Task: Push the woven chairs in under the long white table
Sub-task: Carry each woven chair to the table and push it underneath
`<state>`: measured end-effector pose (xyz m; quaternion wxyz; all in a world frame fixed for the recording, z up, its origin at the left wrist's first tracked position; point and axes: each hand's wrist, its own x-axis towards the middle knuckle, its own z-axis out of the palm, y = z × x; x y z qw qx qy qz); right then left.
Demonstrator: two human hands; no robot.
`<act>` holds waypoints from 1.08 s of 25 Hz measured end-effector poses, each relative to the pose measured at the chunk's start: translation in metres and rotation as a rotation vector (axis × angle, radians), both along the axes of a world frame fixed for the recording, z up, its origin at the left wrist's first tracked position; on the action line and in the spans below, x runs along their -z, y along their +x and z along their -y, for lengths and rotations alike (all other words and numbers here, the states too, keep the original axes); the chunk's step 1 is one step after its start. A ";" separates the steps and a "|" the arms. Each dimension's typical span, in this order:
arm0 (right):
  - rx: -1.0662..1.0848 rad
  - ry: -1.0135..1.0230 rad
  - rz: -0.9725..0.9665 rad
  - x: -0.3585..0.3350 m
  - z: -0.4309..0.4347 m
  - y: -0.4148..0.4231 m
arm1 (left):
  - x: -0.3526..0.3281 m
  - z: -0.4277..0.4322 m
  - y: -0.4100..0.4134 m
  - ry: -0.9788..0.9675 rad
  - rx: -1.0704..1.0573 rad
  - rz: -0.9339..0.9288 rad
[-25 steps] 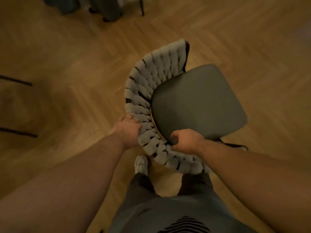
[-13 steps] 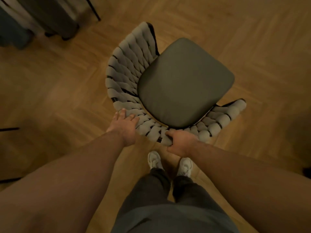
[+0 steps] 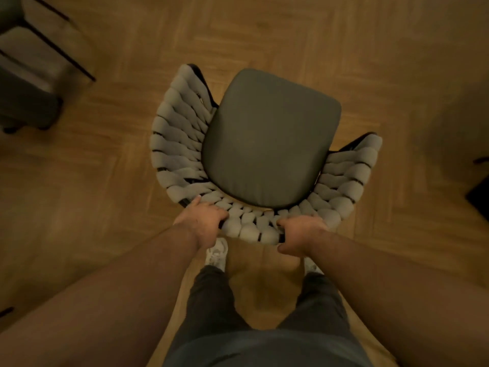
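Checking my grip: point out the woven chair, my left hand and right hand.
woven chair (image 3: pixel 270 144), head view, seat cushion
left hand (image 3: pixel 202 221), head view, back of hand
right hand (image 3: pixel 301 231), head view, back of hand

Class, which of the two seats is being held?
The woven chair at centre: left hand and right hand grip its backrest; the grey seat, top left, stands untouched.

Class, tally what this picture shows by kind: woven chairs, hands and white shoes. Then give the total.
Woven chairs: 1, the woven chair held at its backrest.
Hands: 2, the left hand and right hand, both gripping it.
White shoes: 2, the left shoe and right shoe.
Total: 5
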<state>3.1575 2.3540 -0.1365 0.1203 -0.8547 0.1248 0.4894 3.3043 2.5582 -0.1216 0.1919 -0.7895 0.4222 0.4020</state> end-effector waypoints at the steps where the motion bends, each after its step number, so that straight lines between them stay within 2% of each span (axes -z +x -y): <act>1: 0.010 -0.034 -0.017 0.003 -0.009 0.003 | 0.001 -0.006 0.011 0.003 0.050 0.005; 7: 0.118 -0.043 0.062 0.007 -0.056 0.012 | 0.012 -0.021 0.049 0.035 0.246 0.128; 10: 0.123 -0.070 0.033 0.010 -0.050 0.012 | 0.016 -0.018 0.058 0.081 0.258 0.190; 14: 0.109 -0.124 -0.019 0.010 -0.047 0.013 | 0.017 -0.017 0.064 0.034 0.263 0.214; 19: 0.149 -0.173 0.025 0.006 -0.055 0.011 | 0.021 -0.024 0.093 0.040 0.370 0.059; 22: 0.189 -0.188 0.024 0.001 -0.058 0.012 | 0.020 -0.021 0.096 0.056 0.392 0.015; 27: 0.239 -0.227 0.021 -0.006 -0.070 -0.001 | 0.025 -0.019 0.096 0.054 0.542 -0.035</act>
